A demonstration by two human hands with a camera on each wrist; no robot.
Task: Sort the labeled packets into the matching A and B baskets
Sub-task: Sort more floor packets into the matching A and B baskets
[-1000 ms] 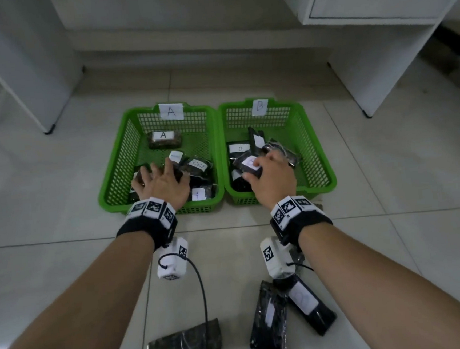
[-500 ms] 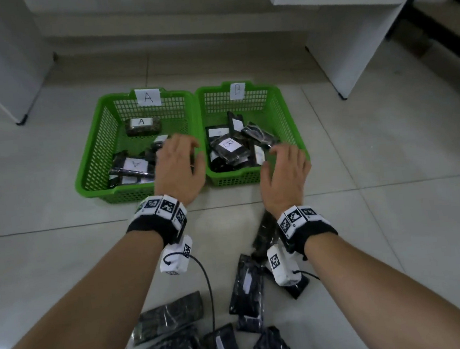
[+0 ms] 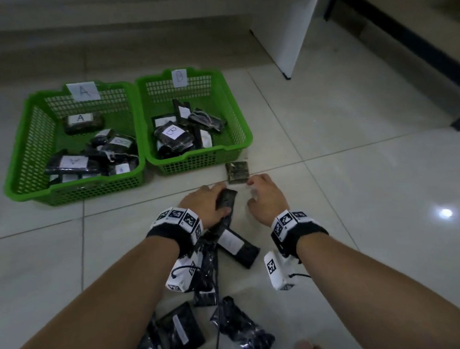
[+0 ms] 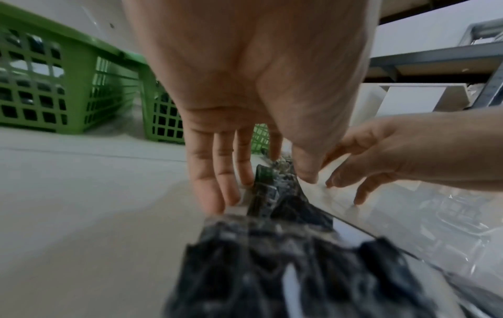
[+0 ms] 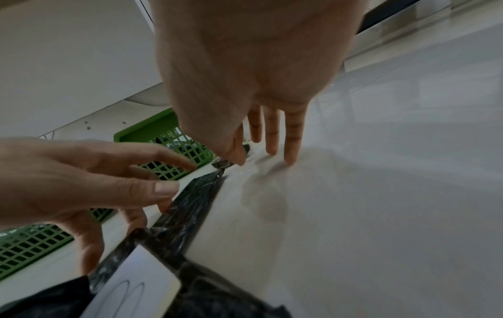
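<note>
black packet (image 3: 227, 199) under left hand (image 3: 203, 204); right hand (image 3: 267, 199) near square packet (image 3: 237, 171)

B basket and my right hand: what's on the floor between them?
A small dark packet lies between the B basket and the right hand, shown in the head view.
</note>
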